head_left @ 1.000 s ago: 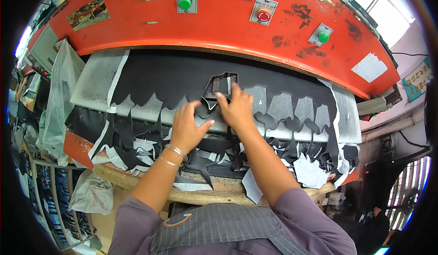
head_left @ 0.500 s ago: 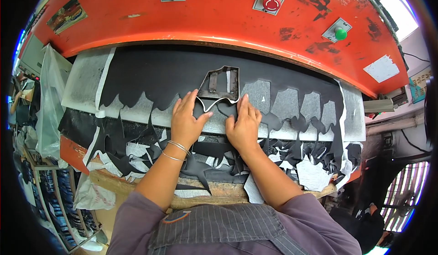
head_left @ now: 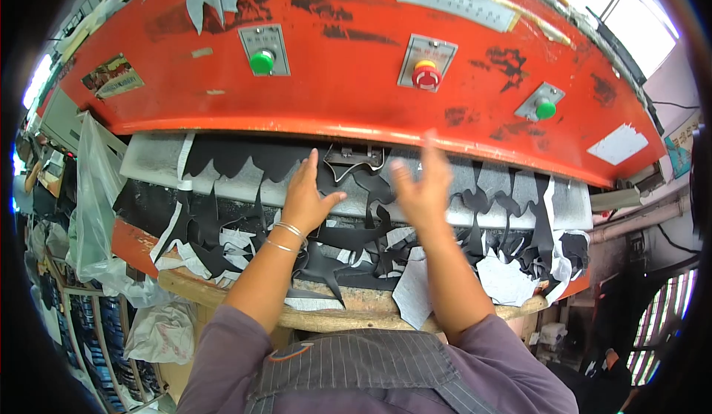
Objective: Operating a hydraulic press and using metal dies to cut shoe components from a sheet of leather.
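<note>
A metal cutting die [head_left: 354, 169] lies on black sheet material [head_left: 278, 158] under the front edge of the orange machine, which hides its far part. My left hand [head_left: 302, 195] is just left of the die, fingers stretched out and thumb apart, holding nothing. To the die's right, my right hand [head_left: 426, 191] is lifted off it. Its spread fingers are smeared by motion and nothing shows in them. Cut-out gaps in the black sheet show the pale cutting board [head_left: 460, 177] beneath.
The orange machine front [head_left: 334, 95] carries two green buttons, one on the left [head_left: 262, 62] and one on the right [head_left: 546, 108], with a red button [head_left: 426, 77] between. Black and white scraps [head_left: 508, 277] litter the near ledge. A clear plastic bag [head_left: 96, 199] hangs at left.
My right hand has come away from the die and risen toward the machine front; my left hand has drawn slightly aside. The view has tilted up, and the machine front now covers part of the die.
</note>
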Tool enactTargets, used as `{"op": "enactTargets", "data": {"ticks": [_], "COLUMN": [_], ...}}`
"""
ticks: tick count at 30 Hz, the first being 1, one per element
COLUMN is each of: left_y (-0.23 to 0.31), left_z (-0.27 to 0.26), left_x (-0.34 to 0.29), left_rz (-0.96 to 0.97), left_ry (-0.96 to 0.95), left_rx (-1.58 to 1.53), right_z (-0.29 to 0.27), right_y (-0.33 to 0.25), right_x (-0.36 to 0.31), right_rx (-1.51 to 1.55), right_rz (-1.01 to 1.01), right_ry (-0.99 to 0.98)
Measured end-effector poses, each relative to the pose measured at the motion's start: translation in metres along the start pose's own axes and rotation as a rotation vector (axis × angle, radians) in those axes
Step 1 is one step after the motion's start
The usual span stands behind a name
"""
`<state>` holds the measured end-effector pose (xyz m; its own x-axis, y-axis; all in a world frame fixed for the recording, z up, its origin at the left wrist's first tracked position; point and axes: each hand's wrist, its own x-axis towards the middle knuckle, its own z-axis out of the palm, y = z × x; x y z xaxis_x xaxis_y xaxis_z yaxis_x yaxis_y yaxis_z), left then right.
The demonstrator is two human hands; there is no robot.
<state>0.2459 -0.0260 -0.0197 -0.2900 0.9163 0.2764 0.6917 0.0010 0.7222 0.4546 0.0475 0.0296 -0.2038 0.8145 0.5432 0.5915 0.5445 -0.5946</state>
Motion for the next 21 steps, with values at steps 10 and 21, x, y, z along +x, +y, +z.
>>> {"op": "enactTargets", "data": {"ticks": [10, 21], "left_y": [0.077, 0.084], "left_z": [-0.152, -0.147], "left_x": [0.093, -0.098], "left_rz": [0.494, 0.044], "left_ry": [0.560, -0.352], "left_rx": [0.240, 0.084], "right_z": [-0.162, -0.143], "right_y": [0.034, -0.063], "right_x": [0.162, -0.076], "right_rx": [-0.528, -0.043], "right_rz": [-0.028, -0.177], "right_ry": [1.017, -0.563]}}
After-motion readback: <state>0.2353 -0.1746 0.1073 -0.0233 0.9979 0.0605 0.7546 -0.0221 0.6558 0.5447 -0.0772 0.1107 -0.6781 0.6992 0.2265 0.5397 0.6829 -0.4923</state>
